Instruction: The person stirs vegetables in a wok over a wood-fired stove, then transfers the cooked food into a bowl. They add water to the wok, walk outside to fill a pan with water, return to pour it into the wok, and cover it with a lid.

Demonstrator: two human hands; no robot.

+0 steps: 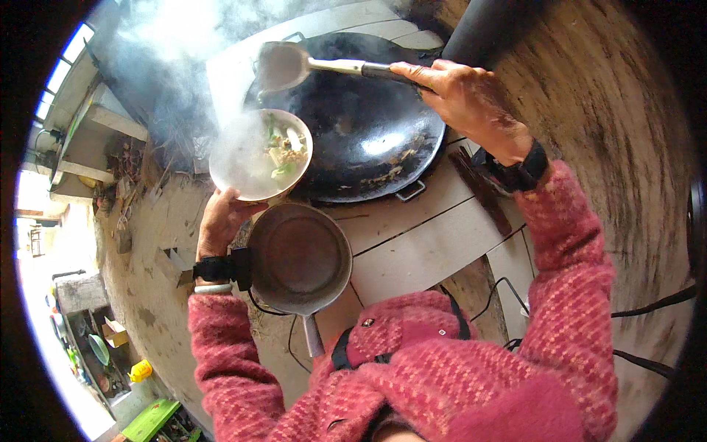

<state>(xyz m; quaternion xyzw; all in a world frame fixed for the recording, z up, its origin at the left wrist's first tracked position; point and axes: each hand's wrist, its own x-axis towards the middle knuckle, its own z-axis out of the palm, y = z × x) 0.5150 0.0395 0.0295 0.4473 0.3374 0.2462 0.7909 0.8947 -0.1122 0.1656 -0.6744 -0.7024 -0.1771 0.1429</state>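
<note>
My left hand (222,216) grips the near rim of a round bowl (237,171) at the left edge of the wok. Steam veils half of the bowl, and green and pale cooked food (286,152) shows on its right side. In my right hand (469,105) is the dark handle of a metal wok spatula (284,66). Its broad blade is above the far left part of the wok, beyond the bowl. The large black wok (353,127) has a few food scraps (389,171) stuck along its near right side.
An empty frying pan (301,257) sits just below the bowl, its handle towards me. White tiles (409,248) surround the wok, with a dark wooden stick (480,190) lying on them at the right. A dark pipe (486,27) rises behind. Thick steam (177,61) hangs at the upper left.
</note>
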